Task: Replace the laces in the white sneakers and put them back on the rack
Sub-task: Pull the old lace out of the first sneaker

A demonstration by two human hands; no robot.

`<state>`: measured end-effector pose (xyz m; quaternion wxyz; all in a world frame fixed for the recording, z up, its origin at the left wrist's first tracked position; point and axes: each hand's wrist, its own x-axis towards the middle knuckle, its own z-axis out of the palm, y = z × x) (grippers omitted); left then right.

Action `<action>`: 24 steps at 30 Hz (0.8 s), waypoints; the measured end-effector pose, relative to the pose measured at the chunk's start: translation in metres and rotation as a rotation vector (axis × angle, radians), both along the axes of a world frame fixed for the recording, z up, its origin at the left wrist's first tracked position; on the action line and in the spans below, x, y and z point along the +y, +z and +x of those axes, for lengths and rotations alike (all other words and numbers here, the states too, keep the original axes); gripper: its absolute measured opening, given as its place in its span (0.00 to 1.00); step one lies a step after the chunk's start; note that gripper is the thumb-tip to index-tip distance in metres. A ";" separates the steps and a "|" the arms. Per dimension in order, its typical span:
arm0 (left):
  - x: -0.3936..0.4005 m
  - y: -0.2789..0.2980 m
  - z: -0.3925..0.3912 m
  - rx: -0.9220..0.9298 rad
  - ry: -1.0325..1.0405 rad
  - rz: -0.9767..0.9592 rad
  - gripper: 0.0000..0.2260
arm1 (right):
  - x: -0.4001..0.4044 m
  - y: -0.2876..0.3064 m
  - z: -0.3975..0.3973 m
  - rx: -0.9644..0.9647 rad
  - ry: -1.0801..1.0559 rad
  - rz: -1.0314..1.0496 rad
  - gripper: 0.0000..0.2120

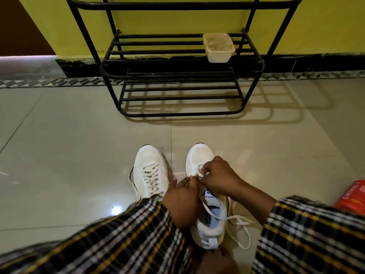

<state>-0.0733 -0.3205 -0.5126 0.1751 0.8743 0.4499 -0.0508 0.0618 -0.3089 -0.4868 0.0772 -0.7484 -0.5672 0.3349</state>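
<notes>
White lace (214, 213) runs through both hands over the right sneaker (205, 194), whose long axis points toward 12 o'clock, at the rack (177, 76). Right hand (219, 177) pinches the lace at the eyelets; left hand (182, 200), at 7 o'clock from it, pinches the lace too. Left sneaker (151, 172) looks laced already.

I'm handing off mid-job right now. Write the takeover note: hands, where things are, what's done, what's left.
Left hand: pinching the lace at the right sneaker.
Right hand: pinching the same lace near the lower eyelets.
Both sneakers stand on the floor before the rack.
Done: left sneaker looks laced, its ends loose.
Left: lace the right sneaker, whose lace mostly trails loose beside it, then put both on the rack. A tub sits on the middle shelf.
</notes>
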 end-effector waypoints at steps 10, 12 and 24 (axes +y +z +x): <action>0.001 -0.005 0.001 -0.011 -0.029 -0.008 0.24 | 0.005 0.014 0.027 0.371 -0.213 0.002 0.11; 0.001 -0.005 -0.001 -0.022 -0.024 -0.008 0.24 | 0.006 0.006 0.023 0.133 -0.068 0.033 0.11; 0.002 0.000 0.001 -0.004 -0.021 -0.009 0.22 | 0.022 0.007 0.012 0.185 -0.221 0.008 0.08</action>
